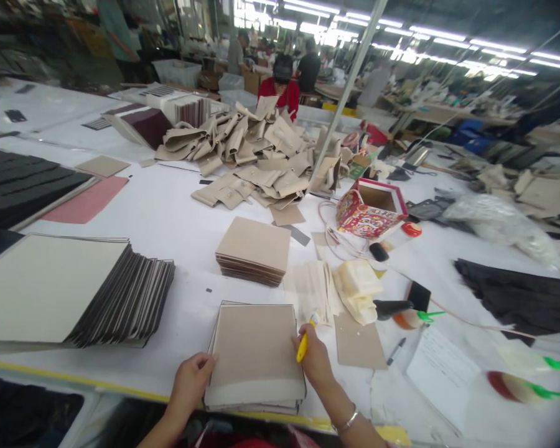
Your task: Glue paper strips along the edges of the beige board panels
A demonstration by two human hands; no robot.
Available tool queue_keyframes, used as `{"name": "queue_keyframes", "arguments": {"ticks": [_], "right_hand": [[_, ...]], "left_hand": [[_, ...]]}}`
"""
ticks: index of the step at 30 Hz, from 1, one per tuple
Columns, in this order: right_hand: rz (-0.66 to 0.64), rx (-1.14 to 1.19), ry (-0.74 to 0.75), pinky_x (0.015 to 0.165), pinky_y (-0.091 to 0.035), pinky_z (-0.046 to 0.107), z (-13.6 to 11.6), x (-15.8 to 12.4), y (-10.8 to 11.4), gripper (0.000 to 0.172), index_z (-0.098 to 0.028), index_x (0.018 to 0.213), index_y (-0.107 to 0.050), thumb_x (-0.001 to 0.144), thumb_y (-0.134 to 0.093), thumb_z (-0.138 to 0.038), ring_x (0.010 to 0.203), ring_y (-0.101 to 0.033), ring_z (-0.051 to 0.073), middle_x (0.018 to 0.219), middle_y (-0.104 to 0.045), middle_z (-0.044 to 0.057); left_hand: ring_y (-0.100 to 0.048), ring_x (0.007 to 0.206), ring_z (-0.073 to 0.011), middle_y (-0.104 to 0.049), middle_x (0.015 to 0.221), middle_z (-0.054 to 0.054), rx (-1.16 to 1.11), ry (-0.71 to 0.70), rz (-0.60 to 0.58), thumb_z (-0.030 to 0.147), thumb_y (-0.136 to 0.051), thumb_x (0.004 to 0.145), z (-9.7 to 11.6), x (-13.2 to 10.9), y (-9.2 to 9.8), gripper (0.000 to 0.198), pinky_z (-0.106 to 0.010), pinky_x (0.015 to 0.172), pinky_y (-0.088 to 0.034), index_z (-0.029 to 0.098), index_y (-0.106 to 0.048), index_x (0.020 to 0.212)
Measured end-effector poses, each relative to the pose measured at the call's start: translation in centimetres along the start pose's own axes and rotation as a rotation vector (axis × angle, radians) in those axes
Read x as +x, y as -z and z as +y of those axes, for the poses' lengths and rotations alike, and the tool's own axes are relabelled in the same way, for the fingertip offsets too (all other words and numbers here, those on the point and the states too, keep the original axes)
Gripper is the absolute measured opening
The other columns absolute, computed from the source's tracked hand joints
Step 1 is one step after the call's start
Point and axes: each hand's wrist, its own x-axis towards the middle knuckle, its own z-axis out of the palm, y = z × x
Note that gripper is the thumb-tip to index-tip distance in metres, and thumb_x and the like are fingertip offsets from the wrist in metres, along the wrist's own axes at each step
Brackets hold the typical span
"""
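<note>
In front of me lies a stack of flat panels, topped by a beige panel (256, 342) with a paler strip along its near edge. At its left edge is my left hand (193, 378), fingers curled and closed at the panel's side. My right hand (316, 356) is closed round a yellow-handled tool (302, 347), which looks like a small brush, its pale tip pointing up and away. That hand rests by the panel's right edge. Just beyond stands a neat stack of smaller beige panels (254, 242). To the left is a large fanned stack of pale, dark-edged panels (51, 286).
A heap of beige fabric pieces (266, 149) spreads farther back near a slanted pole (350, 93). On the right are a red patterned box (371, 208), a yellowish cloth (356, 286), a pen (396, 351), written paper (441, 373) and green-nozzled bottles (513, 386). A person in red (280, 93) sits opposite.
</note>
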Motion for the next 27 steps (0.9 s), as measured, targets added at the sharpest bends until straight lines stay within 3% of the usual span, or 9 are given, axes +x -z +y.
{"name": "queue_keyframes", "arguments": {"ticks": [9,21,27], "right_hand": [[-0.019,-0.03,-0.009,0.05,-0.038,0.026,-0.2,0.0,0.0,0.019,-0.024,0.084,-0.038,0.079,-0.041,-0.042,0.05,-0.052,0.016,0.055,-0.048,-0.005],[-0.068,-0.242,0.011,0.048,-0.035,0.025,0.1,0.8,-0.5,0.025,-0.024,0.088,-0.039,0.077,-0.038,-0.047,0.049,-0.054,0.018,0.056,-0.053,-0.002],[-0.081,-0.319,0.002,0.049,-0.035,0.025,-0.6,0.6,-0.2,0.027,-0.024,0.089,-0.041,0.078,-0.035,-0.047,0.051,-0.054,0.019,0.056,-0.053,-0.001]], "left_hand": [[-0.046,0.054,-0.0139,-0.051,0.051,0.002,0.01,0.006,-0.014,0.054,-0.046,0.072,0.4,0.0,0.2,0.042,-0.022,0.055,-0.036,0.015,-0.056,0.058],[-0.044,0.05,-0.011,-0.048,0.048,0.003,0.017,0.038,0.1,0.039,-0.049,0.07,1.1,0.4,0.3,0.03,-0.021,0.05,-0.031,0.014,-0.054,0.054],[-0.043,0.049,-0.0105,-0.048,0.048,0.003,0.012,0.055,0.1,0.037,-0.051,0.069,1.0,0.2,0.5,0.028,-0.021,0.048,-0.03,0.014,-0.055,0.055]]}}
